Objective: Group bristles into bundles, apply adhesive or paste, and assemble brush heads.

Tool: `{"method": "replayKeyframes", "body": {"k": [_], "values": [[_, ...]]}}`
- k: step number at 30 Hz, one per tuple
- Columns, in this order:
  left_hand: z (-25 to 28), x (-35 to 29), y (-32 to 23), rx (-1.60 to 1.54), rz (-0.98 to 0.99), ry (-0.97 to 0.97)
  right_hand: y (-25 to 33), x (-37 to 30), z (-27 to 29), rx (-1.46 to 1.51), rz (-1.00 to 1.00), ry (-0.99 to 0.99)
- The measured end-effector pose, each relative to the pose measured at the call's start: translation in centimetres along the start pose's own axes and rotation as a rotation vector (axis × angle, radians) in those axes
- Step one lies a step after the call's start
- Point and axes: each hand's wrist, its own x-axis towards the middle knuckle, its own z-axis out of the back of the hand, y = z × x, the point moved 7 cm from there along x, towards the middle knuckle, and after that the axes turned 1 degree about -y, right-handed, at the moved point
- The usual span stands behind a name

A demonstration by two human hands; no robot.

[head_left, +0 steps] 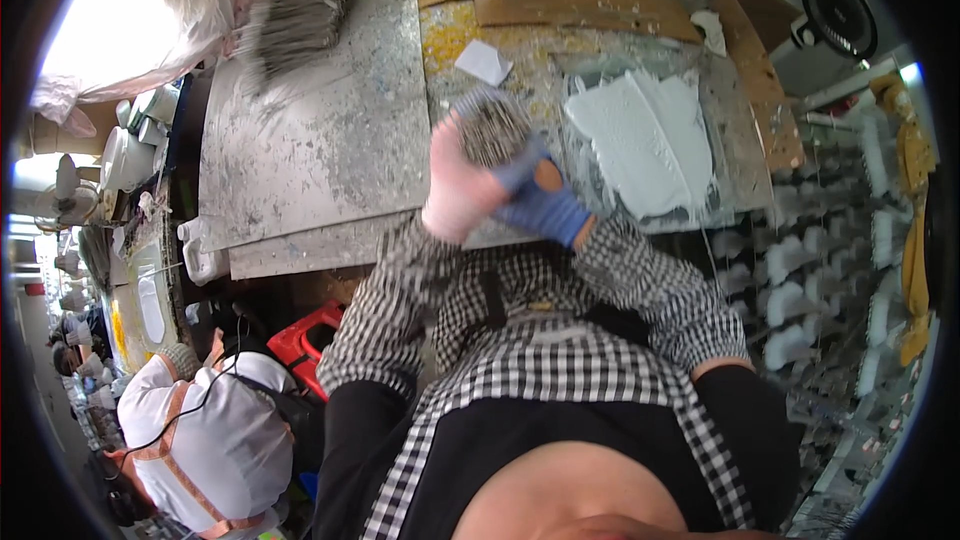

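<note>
Through the head camera I have both hands together near the front middle of the paint-spattered grey board surface, raised toward me. My left hand, in a pale pink glove, is wrapped closed around the left side of a short, round bundle of thin grey-brown strands. My right hand, in a blue glove with a brownish patch on its back, grips the same bundle from the lower right, touching the left. Both are blurred, so I cannot make out each finger.

The bundle shows me its speckled end, a tight, roughly circular mass of fine light and dark tips, smeared a little by motion. A lavender-blue area borders its far side; I cannot tell whether that is fingers or material.

Just beyond it on the surface lies a small white rectangular sheet of paper. To the right, a thick, uneven spread of white paste lies well clear of my hands. At the far left, a loose heap of long grey strands rests on the board, also blurred.
</note>
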Motion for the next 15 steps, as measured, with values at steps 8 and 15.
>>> {"method": "replayKeyframes", "body": {"k": [8,15], "values": [[-0.3,1.3,0.4,0.001,-0.152,0.010,-1.3,1.7,2.3,-0.499,-0.033,0.053],[-0.1,1.6,2.2,0.022,-0.023,0.049,7.3,4.7,6.4,-0.607,0.034,0.492]]}}
